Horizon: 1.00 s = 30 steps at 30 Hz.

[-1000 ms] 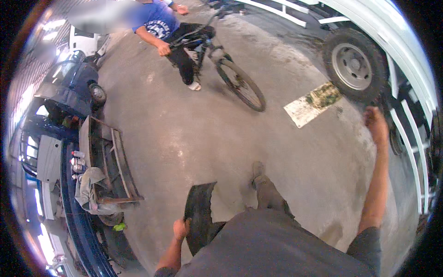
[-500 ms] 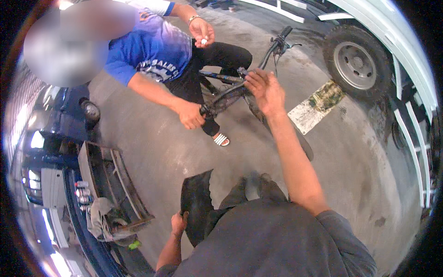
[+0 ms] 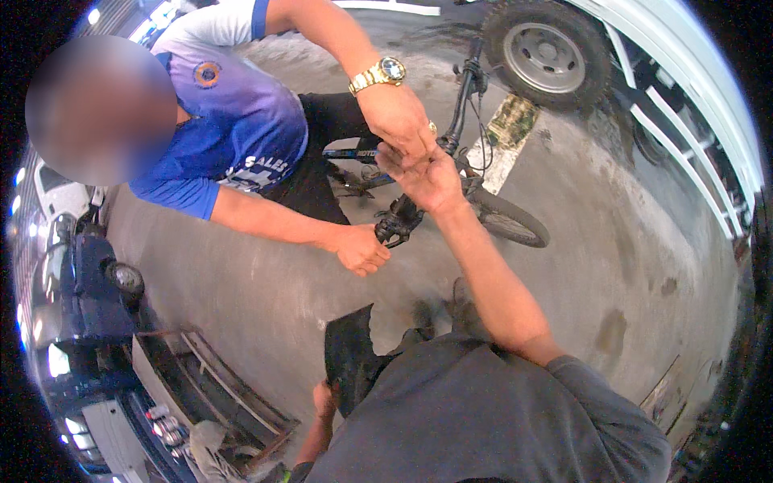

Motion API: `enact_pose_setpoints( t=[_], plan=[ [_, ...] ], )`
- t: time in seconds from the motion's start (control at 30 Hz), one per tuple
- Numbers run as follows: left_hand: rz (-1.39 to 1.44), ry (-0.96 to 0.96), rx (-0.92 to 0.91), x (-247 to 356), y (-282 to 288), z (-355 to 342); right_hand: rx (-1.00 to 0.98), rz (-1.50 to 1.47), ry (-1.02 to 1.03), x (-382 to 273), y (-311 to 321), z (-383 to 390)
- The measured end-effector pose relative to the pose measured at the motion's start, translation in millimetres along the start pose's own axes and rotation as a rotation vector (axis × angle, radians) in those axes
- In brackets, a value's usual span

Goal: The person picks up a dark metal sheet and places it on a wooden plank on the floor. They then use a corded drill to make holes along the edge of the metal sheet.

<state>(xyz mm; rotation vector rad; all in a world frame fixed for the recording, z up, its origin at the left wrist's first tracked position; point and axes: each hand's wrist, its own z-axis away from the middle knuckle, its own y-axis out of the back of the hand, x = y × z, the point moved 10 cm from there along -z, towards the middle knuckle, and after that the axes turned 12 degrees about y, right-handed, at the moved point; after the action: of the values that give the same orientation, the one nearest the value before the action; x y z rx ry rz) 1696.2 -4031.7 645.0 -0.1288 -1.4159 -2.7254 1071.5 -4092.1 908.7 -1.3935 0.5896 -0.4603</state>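
My right hand (image 3: 433, 187) is stretched out palm up, fingers loosely spread, over the bicycle's handlebar. From above, a co-worker's hand (image 3: 400, 119) with a gold watch meets my fingers; whatever passes between them is hidden. Low on my left side, my left hand (image 3: 324, 398) grips the edge of a stiff black sheet (image 3: 348, 342) with a ragged side. The co-worker's other hand (image 3: 360, 249) holds one end of the handlebar (image 3: 400, 217) of the black bicycle.
A person in a blue shirt (image 3: 250, 153) straddles the bicycle, whose tyre (image 3: 515, 221) lies right of my arm. Behind stands a truck wheel (image 3: 547, 56) beside a stained board (image 3: 503, 145). At left are a dark vehicle (image 3: 88, 282) and a metal frame (image 3: 217, 378) near several cans.
The co-worker's hand, which held a small white thing, has come down onto my right hand. My view has shifted; the bicycle and person appear closer. My left hand keeps the black sheet.
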Motion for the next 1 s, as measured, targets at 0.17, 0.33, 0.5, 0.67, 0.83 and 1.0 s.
enact_pose_setpoints(
  t=[0.17,0.33,0.5,0.67,0.83,1.0],
  plan=[
    [-0.090,-0.079,-0.011,-17.9,3.1,-20.1,-0.049,-0.056,0.067,-2.6,-9.4,14.6],
    [-0.197,-0.029,-0.089,-15.0,35.5,4.3,-0.131,-0.111,0.107,-1.4,-20.6,30.8],
    [-0.001,-0.111,-0.058,-51.3,19.0,-7.5,-0.132,-0.115,0.153,-12.3,-30.0,50.5],
    [-0.011,0.015,0.046,-56.4,40.3,31.5,0.092,-0.036,0.160,3.0,-10.2,74.8],
    [-0.130,-0.277,0.088,-65.5,17.0,40.5,-0.015,-0.212,0.083,-6.1,-8.1,127.6],
    [-0.228,-0.377,0.014,-71.2,-10.4,42.3,-0.004,-0.148,0.180,-47.6,5.9,226.2]
  ],
)
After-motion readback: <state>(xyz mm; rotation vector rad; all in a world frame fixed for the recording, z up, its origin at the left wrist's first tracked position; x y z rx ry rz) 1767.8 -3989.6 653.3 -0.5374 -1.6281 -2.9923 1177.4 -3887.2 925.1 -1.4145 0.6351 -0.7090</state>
